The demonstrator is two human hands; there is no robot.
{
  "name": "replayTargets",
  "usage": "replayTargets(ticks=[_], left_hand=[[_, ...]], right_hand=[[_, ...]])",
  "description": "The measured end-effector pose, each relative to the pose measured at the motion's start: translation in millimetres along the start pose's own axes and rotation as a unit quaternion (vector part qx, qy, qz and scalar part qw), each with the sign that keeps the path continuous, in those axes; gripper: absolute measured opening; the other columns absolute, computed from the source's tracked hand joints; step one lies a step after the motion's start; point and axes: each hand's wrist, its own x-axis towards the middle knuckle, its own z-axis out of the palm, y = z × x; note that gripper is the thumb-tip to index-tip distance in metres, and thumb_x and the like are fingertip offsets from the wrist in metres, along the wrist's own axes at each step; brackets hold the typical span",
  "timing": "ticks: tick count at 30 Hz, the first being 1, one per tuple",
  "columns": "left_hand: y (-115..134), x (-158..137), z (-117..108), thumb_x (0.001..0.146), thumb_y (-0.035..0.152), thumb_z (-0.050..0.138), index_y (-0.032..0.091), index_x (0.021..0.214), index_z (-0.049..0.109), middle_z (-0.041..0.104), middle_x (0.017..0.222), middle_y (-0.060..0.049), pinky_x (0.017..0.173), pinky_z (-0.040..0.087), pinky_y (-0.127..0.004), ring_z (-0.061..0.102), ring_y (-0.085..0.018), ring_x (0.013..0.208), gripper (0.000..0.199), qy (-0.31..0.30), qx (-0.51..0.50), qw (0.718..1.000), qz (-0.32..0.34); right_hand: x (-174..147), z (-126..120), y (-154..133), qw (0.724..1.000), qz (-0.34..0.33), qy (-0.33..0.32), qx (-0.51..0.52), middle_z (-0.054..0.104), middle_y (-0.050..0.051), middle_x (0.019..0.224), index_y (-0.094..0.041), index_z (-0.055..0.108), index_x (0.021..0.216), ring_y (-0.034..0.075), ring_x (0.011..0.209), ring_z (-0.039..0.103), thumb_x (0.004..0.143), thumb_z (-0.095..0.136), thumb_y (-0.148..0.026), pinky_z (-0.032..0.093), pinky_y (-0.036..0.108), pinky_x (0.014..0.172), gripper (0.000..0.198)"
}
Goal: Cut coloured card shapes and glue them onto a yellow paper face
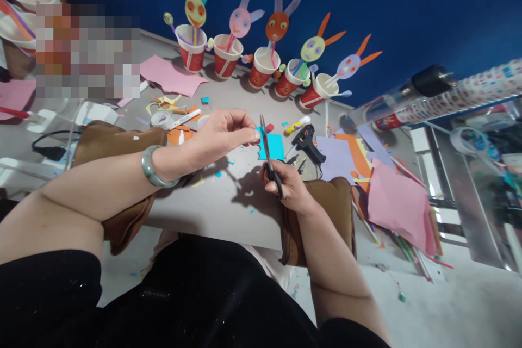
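A small piece of turquoise paper point(276, 147) with a scalloped left edge is between my hands, above the grey table. My left hand point(228, 133), coming from the left with a green bangle on the wrist, pinches the paper's upper left edge with thumb and forefinger. Black-handled scissors point(266, 147) are gripped in my right hand point(289, 182). Their blades point away from me and cross the paper near its left side; whether they are closed on it I cannot tell. Small turquoise scraps point(218, 174) lie on the table below.
Red paper cups point(191, 58) with paper rabbit faces line the back by the blue wall. A black glue gun point(309, 144) and a yellow glue stick point(297, 125) lie right of my hands. Pink paper point(397, 204) is farther right. A white marker point(187, 118) and scraps lie left.
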Motion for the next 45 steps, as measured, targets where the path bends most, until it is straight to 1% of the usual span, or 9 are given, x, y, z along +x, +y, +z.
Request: replayTargets(ticks=[4, 6, 8, 11, 13, 19, 25, 36, 45], left_hand=[[0.4, 1.5, 1.6, 0.089, 0.033, 0.061, 0.016, 0.064, 0.063, 0.064, 0.064, -0.001, 0.067, 0.050, -0.026, 0.061, -0.010, 0.064, 0.031, 0.009, -0.013, 1.000, 0.001], [-0.1, 1.7, 1.5, 0.092, 0.038, 0.058, 0.016, 0.064, 0.063, 0.065, 0.065, -0.002, 0.067, 0.050, -0.026, 0.061, -0.011, 0.064, 0.036, 0.010, -0.012, 1.000, -0.002], [-0.9, 1.1, 0.6, 0.089, 0.039, 0.065, 0.015, 0.066, 0.064, 0.065, 0.067, -0.002, 0.065, 0.049, -0.025, 0.061, -0.011, 0.065, 0.032, 0.003, -0.002, 1.000, 0.002], [-1.6, -0.4, -1.1, 0.078, 0.032, 0.077, 0.016, 0.069, 0.065, 0.064, 0.065, 0.000, 0.059, 0.043, -0.023, 0.057, -0.009, 0.062, 0.022, -0.003, 0.019, 1.000, -0.001], [-1.4, -1.0, -1.7, 0.075, 0.026, 0.078, 0.016, 0.069, 0.065, 0.062, 0.063, 0.001, 0.055, 0.040, -0.023, 0.055, -0.008, 0.059, 0.018, -0.002, 0.024, 1.000, -0.005], [-0.1, -0.6, -1.4, 0.075, 0.020, 0.073, 0.016, 0.067, 0.063, 0.060, 0.061, 0.002, 0.055, 0.040, -0.023, 0.055, -0.008, 0.059, 0.013, 0.007, 0.026, 1.000, 0.000], [0.1, -0.4, -0.7, 0.075, 0.018, 0.073, 0.016, 0.066, 0.063, 0.059, 0.061, 0.002, 0.057, 0.043, -0.022, 0.056, -0.008, 0.060, 0.013, 0.013, 0.019, 1.000, -0.003], [0.2, -0.5, -0.9, 0.074, 0.018, 0.074, 0.017, 0.064, 0.062, 0.059, 0.060, 0.002, 0.057, 0.044, -0.022, 0.057, -0.009, 0.060, 0.015, 0.011, 0.018, 1.000, 0.002], [0.7, -0.7, -0.8, 0.075, 0.015, 0.070, 0.016, 0.065, 0.062, 0.062, 0.062, 0.001, 0.059, 0.045, -0.022, 0.057, -0.008, 0.061, 0.013, 0.023, 0.017, 1.000, 0.009]], right_hand=[[0.4, 0.5, -1.0, 1.000, 0.002, 0.006, 0.002, 0.054, -0.001, 0.062, -0.021, 0.051, 0.062, 0.014, 0.060, 0.045, 0.072, 0.066, -0.083, 0.036, 0.030, 0.061, 0.065], [0.8, 0.9, -1.0, 1.000, 0.000, 0.009, 0.004, 0.054, -0.001, 0.062, -0.021, 0.051, 0.061, 0.013, 0.059, 0.045, 0.072, 0.067, -0.083, 0.035, 0.030, 0.061, 0.065], [1.2, 1.1, -1.0, 1.000, -0.001, 0.009, 0.007, 0.053, -0.002, 0.061, -0.021, 0.052, 0.062, 0.013, 0.059, 0.045, 0.071, 0.067, -0.083, 0.035, 0.030, 0.062, 0.065], [1.8, 1.1, -1.4, 1.000, 0.002, 0.009, 0.006, 0.054, -0.002, 0.061, -0.021, 0.052, 0.061, 0.013, 0.059, 0.045, 0.071, 0.067, -0.084, 0.035, 0.030, 0.062, 0.065], [1.9, 0.9, -1.9, 1.000, 0.006, 0.008, 0.001, 0.054, -0.002, 0.061, -0.021, 0.052, 0.061, 0.013, 0.059, 0.045, 0.070, 0.066, -0.085, 0.035, 0.031, 0.062, 0.066], [1.6, 0.9, -2.4, 1.000, 0.016, 0.010, -0.012, 0.053, -0.001, 0.061, -0.021, 0.052, 0.062, 0.014, 0.061, 0.046, 0.069, 0.064, -0.087, 0.036, 0.031, 0.062, 0.067], [1.2, 1.1, -1.1, 1.000, 0.005, 0.007, -0.007, 0.054, -0.001, 0.062, -0.020, 0.052, 0.061, 0.013, 0.060, 0.046, 0.071, 0.065, -0.085, 0.035, 0.030, 0.061, 0.067], [1.1, 0.3, -1.1, 1.000, 0.010, 0.007, -0.013, 0.054, -0.001, 0.062, -0.020, 0.054, 0.061, 0.014, 0.062, 0.046, 0.070, 0.064, -0.086, 0.036, 0.031, 0.063, 0.067], [0.4, 0.3, -0.6, 1.000, 0.007, 0.006, -0.012, 0.054, -0.001, 0.062, -0.020, 0.054, 0.061, 0.014, 0.062, 0.047, 0.072, 0.064, -0.085, 0.036, 0.031, 0.064, 0.066]])
